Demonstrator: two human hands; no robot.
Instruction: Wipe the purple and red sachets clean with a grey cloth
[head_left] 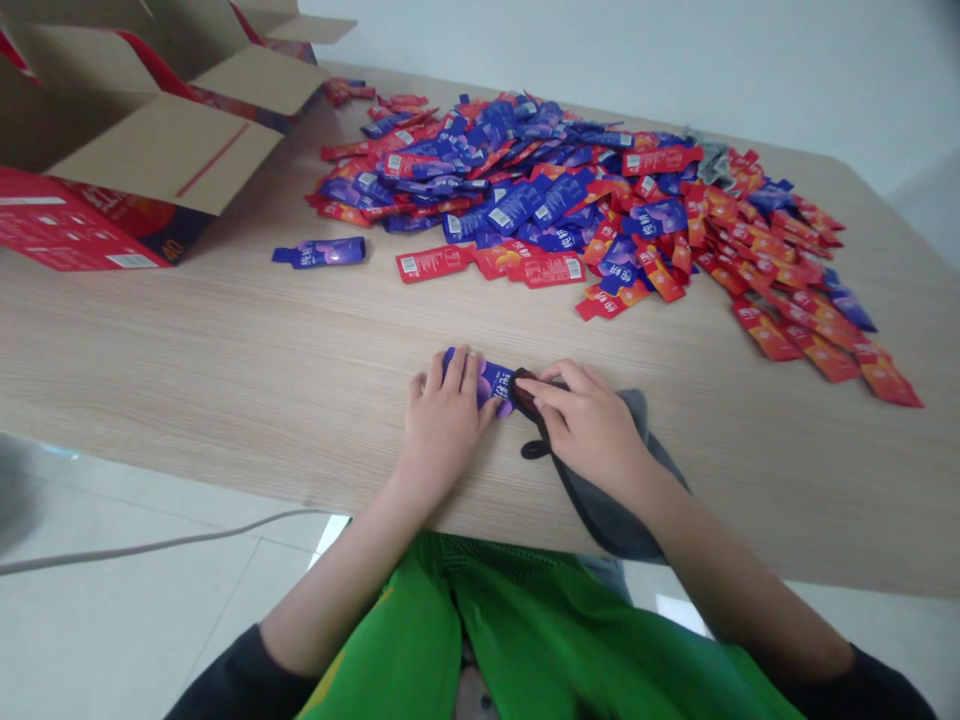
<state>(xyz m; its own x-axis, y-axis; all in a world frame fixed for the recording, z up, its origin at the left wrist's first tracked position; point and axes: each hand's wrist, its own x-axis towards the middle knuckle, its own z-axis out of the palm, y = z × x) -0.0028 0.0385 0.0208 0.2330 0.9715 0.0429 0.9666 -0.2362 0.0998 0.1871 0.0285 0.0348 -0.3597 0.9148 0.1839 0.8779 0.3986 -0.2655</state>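
My left hand [448,405] lies over a purple sachet [495,385] on the table, fingers on its left end and thumb along its near edge. The sachet's right end meets the black rim of a grey pouch [611,505], where a small dark reddish-brown patch shows. Whether the sachet is inside the rim I cannot tell. Gripping the pouch near that rim is my right hand [589,415], its index finger pointing left onto the dark patch. A small black loop [535,450] sticks out from the pouch. The palm hides much of the pouch.
A large heap of red and purple sachets [517,190] spreads across the back and right. One purple sachet [328,253] lies apart at left. Open cardboard boxes [169,150] stand at the left back. A crumpled grey item [714,163] rests on the heap. A cable [165,542] crosses below the table.
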